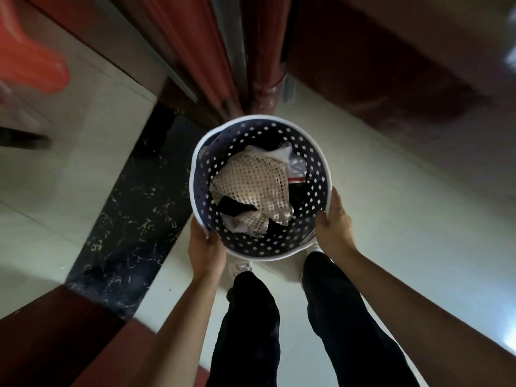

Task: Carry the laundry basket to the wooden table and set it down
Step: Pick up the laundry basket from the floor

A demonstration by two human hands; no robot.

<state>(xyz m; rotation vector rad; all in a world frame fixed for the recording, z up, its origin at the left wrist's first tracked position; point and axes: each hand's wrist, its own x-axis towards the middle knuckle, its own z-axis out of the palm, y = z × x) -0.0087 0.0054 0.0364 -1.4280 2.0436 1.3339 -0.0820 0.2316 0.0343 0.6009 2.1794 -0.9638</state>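
Note:
A round laundry basket [312, 196], dark blue with a white rim and diamond-shaped holes, is held in front of me above the pale floor. Inside lie a beige crocheted garment [251, 182] and some white and dark clothes. My left hand [205, 251] grips the near-left rim. My right hand [333, 223] grips the near-right rim, thumb inside the wall. Dark reddish-brown wood [391, 65], possibly the wooden table, fills the upper right; the picture is too blurred to be sure.
My legs in dark trousers [329, 317] and pale shoes stand below the basket. A black marbled threshold strip [134, 208] crosses the floor at left. A red-brown door frame and post [251, 65] rise ahead. An orange plastic object [30, 60] sits upper left.

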